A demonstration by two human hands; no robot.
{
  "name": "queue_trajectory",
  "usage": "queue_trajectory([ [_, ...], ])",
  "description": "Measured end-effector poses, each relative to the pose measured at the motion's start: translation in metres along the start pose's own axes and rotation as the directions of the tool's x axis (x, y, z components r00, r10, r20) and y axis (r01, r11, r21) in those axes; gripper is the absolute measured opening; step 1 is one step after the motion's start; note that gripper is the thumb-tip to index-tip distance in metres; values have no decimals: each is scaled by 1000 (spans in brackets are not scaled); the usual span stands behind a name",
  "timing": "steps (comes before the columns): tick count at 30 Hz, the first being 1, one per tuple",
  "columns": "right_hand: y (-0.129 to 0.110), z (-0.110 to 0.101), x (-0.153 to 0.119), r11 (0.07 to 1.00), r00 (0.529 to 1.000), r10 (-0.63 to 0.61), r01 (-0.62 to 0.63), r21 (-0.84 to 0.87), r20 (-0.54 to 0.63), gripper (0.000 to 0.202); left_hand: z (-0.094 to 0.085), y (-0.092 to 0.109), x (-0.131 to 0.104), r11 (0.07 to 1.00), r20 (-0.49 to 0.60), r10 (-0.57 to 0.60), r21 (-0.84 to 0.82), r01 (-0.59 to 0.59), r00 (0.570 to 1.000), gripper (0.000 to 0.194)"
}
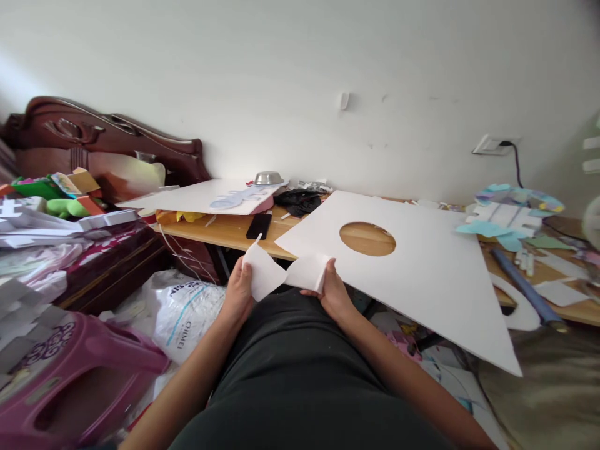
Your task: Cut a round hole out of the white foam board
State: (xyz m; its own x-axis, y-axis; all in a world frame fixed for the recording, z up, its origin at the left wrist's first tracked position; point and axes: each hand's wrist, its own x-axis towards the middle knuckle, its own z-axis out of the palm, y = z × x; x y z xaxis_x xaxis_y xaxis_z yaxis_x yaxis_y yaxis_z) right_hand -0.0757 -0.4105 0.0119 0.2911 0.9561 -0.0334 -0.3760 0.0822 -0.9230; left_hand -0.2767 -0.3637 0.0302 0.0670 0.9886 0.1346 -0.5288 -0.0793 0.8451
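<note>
My left hand [240, 290] is closed on a thin white paper-like piece [263, 272], the thumb lying on its face and a narrow strip sticking up from its top corner. A second white piece [305, 272], with a folded or raised right edge, is gripped by my right hand [335, 292]. The two pieces meet near the middle above my lap; whether they are joined there I cannot tell. Just beyond my right hand lies a large white board [426, 262] with an oval hole, overhanging the table's front edge.
On the wooden table [225, 232] are a black phone [259, 226], another white board [187, 197], a metal bowl [267, 178] and a black plastic bag [297, 201]. A blue roll [527, 287] lies at right. A pink stool [89, 375] and a white sack [187, 312] stand at left.
</note>
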Motion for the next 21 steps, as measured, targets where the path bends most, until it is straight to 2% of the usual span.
queue_trajectory([
  [2,-1,1,0,994,997,40,-46,102,64,81,0,-1,0,998,29,-66,-17,67,997,77],
  [4,-4,0,-1,987,991,23,-44,157,133,79,-3,-2,1,994,32,-109,-15,110,993,82],
  [8,-4,-4,-3,976,972,-56,6,216,228,67,-14,0,5,990,-6,-138,25,138,990,66],
  [11,0,-6,0,972,978,-76,29,235,197,57,-19,1,7,991,-4,-125,45,125,992,66],
  [16,3,-9,5,978,998,-59,53,201,25,51,-19,0,5,991,-7,-106,75,107,994,66],
  [21,5,-14,7,988,998,-57,54,147,16,51,-10,2,0,988,-30,-121,88,123,992,63],
])
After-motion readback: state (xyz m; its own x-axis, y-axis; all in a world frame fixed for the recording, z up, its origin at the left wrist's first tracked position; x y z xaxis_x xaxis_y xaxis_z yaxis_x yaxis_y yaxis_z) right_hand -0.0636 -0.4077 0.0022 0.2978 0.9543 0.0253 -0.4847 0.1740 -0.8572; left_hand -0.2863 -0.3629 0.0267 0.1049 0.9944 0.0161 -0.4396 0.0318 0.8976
